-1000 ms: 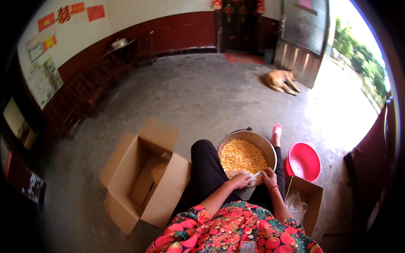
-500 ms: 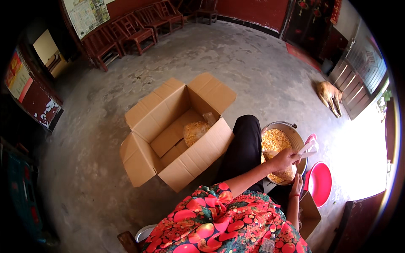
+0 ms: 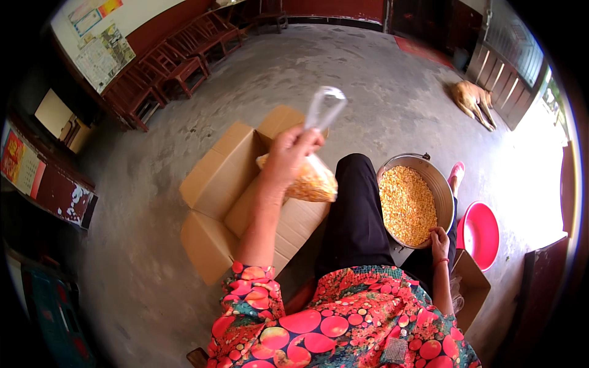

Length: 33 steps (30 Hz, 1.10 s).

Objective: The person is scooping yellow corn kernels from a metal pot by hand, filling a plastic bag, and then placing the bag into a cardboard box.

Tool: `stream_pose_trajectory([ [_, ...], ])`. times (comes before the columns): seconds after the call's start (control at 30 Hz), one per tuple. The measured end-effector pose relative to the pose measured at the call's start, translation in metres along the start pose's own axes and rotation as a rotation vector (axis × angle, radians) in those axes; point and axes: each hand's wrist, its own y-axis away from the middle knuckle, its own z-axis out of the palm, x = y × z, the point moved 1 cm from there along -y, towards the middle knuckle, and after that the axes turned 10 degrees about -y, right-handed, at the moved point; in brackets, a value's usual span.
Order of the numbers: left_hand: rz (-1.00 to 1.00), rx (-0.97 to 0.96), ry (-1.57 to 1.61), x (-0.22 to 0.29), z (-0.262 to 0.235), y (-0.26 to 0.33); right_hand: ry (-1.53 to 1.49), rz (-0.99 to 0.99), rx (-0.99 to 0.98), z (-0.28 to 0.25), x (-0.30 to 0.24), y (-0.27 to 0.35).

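Head view: left hand point(image 3: 291, 153) grips one bag point(image 3: 314, 181) over one box point(image 3: 211, 178), right hand point(image 3: 440, 243) holds one bucket point(image 3: 438, 184) by its rim.

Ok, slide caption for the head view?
Left hand holds kernel-filled bag over open cardboard box; right hand rests at metal bucket.

L forearm point(image 3: 261, 214) reached fwd, approx. straight at wrist; L hand point(image 3: 293, 152) was held well fwd of R, fingers curled tight. R forearm point(image 3: 442, 288) also pointed fwd, nearer torso; R hand point(image 3: 439, 241) sat lower, fingers bent inward. Hands well apart.
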Motion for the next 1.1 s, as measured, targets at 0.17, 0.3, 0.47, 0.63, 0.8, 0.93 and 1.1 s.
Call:
stream_pose_trajectory([
  [0.17, -0.116, 0.218, -0.015, -0.087, -0.073, -0.014, 0.201, -0.023, 0.027, 0.009, -0.005, 0.002],
  [0.3, -0.067, 0.344, -0.088, -0.168, -0.081, -0.033, 0.459, -0.131, 0.032, 0.015, -0.018, 0.006],
  [0.47, -0.342, 0.352, -0.465, -0.286, -0.089, -0.019, 0.602, -0.155, -0.075, 0.019, -0.012, 0.007],
  [0.63, -0.511, 0.408, -0.802, -0.31, -0.081, -0.013, 0.687, -0.217, -0.128, 0.018, -0.015, 0.01],
  [0.8, -0.494, 0.624, -0.514, -0.303, -0.099, -0.025, 0.686, -0.242, -0.131, 0.028, -0.025, 0.012],
  [0.93, -0.317, 0.366, -0.645, -0.324, -0.087, -0.022, 0.712, -0.26, -0.151, 0.026, -0.016, 0.01],
  [1.1, -0.258, -0.362, -0.74, -0.335, -0.047, -0.031, 0.738, -0.274, -0.119, 0.021, -0.014, 0.012],
])
